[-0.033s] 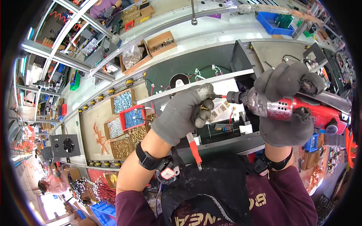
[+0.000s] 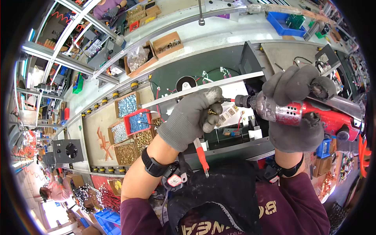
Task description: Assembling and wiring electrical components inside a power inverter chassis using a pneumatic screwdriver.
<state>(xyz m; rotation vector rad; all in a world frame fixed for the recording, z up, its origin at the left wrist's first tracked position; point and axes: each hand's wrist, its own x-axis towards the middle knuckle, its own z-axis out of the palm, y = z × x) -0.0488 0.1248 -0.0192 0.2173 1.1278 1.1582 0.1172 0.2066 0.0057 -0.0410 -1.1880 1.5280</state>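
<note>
My right hand (image 2: 299, 105), in a dark grey glove, is wrapped round a worn red-and-silver power drill (image 2: 284, 112), held level with its black chuck to the left. The drill's thin driver bit (image 2: 230, 100) reaches the thumb and fingertips of my left hand (image 2: 192, 117), also gloved. Those fingers are curled closed, and a brass screw (image 2: 212, 112) sticks out between them. Whatever is pinched at the bit's tip is hidden. Both hands are above an open dark metal case (image 2: 219, 153) with a white panel, wires and a pale metal bar (image 2: 201, 89) across it.
Left of the case, small boxes hold blue screws (image 2: 127, 105), more blue ones in a red bin (image 2: 138, 122), and brass screws (image 2: 144, 141). Red-handled pliers (image 2: 202, 156) lie near my front. Beyond the case is a cardboard box (image 2: 167, 44); a blue bin (image 2: 286, 25) stands at the far right.
My right hand and the drill have shifted very slightly left, and the drill's rear end sits a touch lower. My left hand looks unmoved.
</note>
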